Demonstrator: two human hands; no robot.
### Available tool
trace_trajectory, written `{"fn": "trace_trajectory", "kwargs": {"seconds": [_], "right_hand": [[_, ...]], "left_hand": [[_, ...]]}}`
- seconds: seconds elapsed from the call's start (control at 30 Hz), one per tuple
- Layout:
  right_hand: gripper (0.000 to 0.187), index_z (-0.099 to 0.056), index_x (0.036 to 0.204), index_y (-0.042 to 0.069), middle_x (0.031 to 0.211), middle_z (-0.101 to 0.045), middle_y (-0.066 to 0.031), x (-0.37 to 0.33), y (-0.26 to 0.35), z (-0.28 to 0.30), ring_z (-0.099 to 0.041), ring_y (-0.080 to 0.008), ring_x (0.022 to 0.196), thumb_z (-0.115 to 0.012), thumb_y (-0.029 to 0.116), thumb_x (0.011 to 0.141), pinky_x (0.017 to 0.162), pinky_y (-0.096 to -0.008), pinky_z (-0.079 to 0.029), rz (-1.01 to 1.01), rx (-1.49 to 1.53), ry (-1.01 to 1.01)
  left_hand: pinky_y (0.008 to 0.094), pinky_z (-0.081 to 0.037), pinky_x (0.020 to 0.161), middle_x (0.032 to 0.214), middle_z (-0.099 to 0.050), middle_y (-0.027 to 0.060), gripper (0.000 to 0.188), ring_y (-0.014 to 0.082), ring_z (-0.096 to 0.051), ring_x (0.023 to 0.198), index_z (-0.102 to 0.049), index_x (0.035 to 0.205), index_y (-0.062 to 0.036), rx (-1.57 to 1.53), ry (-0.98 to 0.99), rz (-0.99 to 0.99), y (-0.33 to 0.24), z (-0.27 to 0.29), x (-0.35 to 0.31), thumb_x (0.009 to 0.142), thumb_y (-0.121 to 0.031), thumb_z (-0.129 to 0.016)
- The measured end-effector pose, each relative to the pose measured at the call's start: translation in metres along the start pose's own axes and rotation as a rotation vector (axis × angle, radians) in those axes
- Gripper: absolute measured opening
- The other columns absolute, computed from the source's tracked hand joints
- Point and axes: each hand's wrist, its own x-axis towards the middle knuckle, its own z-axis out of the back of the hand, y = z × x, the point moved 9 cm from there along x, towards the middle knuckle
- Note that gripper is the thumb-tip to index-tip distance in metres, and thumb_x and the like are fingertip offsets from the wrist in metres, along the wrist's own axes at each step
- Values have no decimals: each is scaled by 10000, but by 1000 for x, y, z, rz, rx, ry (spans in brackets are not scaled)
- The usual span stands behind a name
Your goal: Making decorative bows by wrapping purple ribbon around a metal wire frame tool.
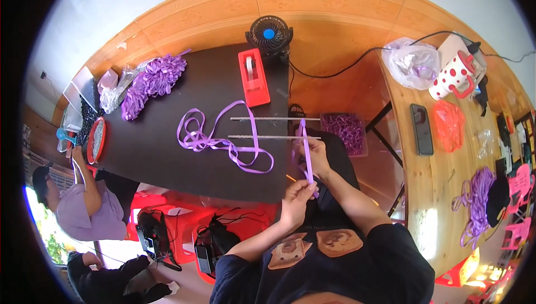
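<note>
Two thin metal rods (273, 137) lie parallel across the dark table's right edge, their ends jutting past it. A narrow purple ribbon (307, 159) is looped over the rods near those ends and runs down toward me. Its lower part is pinched between the thumb and fingers of my left hand (297, 202). Closer to the rods, my right hand (317, 158) has its fingers curled at the ribbon; the strip partly hides the fingertips. A loose tangle of purple ribbon (206, 141) lies on the table left of the rods.
A red tape dispenser (254, 78) and a small fan (269, 34) stand at the table's far side. Purple ribbon bundles (153, 83) lie far left. Below the rods' ends sits a bin of purple pieces (344, 133). A wooden table (446, 192) holds a phone (421, 129). Another person (92, 203) works at left.
</note>
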Motion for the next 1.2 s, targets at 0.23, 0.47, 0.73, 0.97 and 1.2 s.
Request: {"fn": "trace_trajectory", "kwargs": {"seconds": [0.23, 0.47, 0.73, 0.97, 1.2], "right_hand": [[58, -650, 881, 13, 651, -575, 4, -54, -32, -1, -501, -61, 511, -624, 36, 835, 458, -215, -417, -126, -4, -44], [34, -612, 795, -25, 675, -588, -44, -107, -60, 4, -553, -106, 586, -606, 3, 813, 499, -237, -429, -292, 42, -27], [82, -630, 696, 26, 633, -598, -23, -158, -59, 15, -542, -86, 535, -628, 2, 774, 448, -220, -384, -441, -162, 53], [50, -665, 696, 51, 649, -652, -31, -185, -49, 0, -595, -91, 553, -704, 34, 672, 479, -200, -413, -705, -248, 240], [45, -676, 704, 41, 641, -652, -38, -187, -47, 5, -600, -98, 558, -700, 48, 666, 496, -199, -422, -717, -293, 282]], "left_hand": [[228, -466, 670, 817, -650, 54, 118, 117, -603, 716, -643, 928, -3, -39, 87, 7, -8, 2, -22, 918, -95, -569], [217, -471, 652, 821, -662, 66, 101, 104, -601, 690, -644, 937, 12, -86, 118, -3, -15, 6, -35, 902, -60, -583], [211, -462, 604, 807, -660, 66, 115, 99, -599, 678, -641, 955, 26, -24, 109, 29, -18, 11, -43, 861, -37, -621], [183, -421, 553, 761, -642, 11, 116, 42, -544, 632, -665, 934, 17, 415, 43, -64, 10, 50, -19, 830, -35, -665], [233, -498, 717, 837, -655, 49, 229, 105, -613, 781, -645, 963, 24, 360, 43, -25, 12, 50, -13, 779, -82, -729]]}}
